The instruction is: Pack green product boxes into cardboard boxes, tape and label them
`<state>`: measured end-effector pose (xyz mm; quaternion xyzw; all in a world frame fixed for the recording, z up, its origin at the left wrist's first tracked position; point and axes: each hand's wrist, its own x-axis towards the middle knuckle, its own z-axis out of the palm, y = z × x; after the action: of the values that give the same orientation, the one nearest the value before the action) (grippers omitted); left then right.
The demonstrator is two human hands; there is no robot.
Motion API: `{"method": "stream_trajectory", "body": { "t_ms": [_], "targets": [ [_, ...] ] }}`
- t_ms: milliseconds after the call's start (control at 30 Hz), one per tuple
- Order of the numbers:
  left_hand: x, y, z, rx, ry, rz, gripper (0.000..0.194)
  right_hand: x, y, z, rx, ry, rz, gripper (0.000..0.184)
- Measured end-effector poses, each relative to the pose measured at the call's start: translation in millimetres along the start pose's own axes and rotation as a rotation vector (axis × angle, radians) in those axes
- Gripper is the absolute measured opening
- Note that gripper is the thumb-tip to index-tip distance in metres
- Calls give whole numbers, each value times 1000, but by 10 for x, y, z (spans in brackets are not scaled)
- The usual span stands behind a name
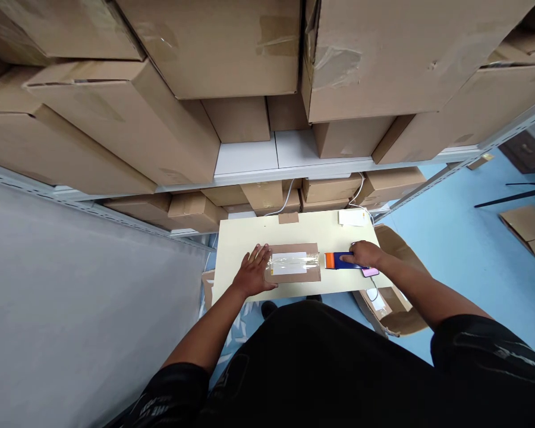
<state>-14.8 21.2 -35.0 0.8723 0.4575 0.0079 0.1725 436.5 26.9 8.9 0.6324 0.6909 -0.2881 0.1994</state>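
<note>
A small flat cardboard box (314, 275) lies on the pale table, with a white label (289, 263) and shiny clear tape across its top. My left hand (253, 271) rests against the box's left end, fingers spread. My right hand (364, 254) is closed around a blue and orange tape dispenser (339, 260), just right of the box and apart from it. Under my right wrist a phone with a pinkish screen (371, 272) is partly covered. Fingers on the dispenser's far side are hidden.
The cream table (238, 233) stands against a metal shelf (294, 169) stacked with cartons (232, 47). A white piece of paper (352, 218) and a brown cardboard scrap (288, 218) lie near its back edge. An open carton (405, 318) sits on the blue floor at the right.
</note>
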Motion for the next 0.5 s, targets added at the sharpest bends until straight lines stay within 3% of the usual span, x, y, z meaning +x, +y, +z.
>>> {"method": "stream_trajectory", "body": {
  "t_ms": [267, 400, 500],
  "targets": [
    [-11, 7, -9, -7, 15, 10, 133, 30, -376, -101, -23, -26, 44, 77],
    [-11, -17, 11, -10, 34, 19, 134, 93, -560, -209, 8, -26, 132, 76],
    [-4, -36, 28, -15, 51, 24, 133, 123, -645, -170, 67, -41, 242, 70]
  ]
}}
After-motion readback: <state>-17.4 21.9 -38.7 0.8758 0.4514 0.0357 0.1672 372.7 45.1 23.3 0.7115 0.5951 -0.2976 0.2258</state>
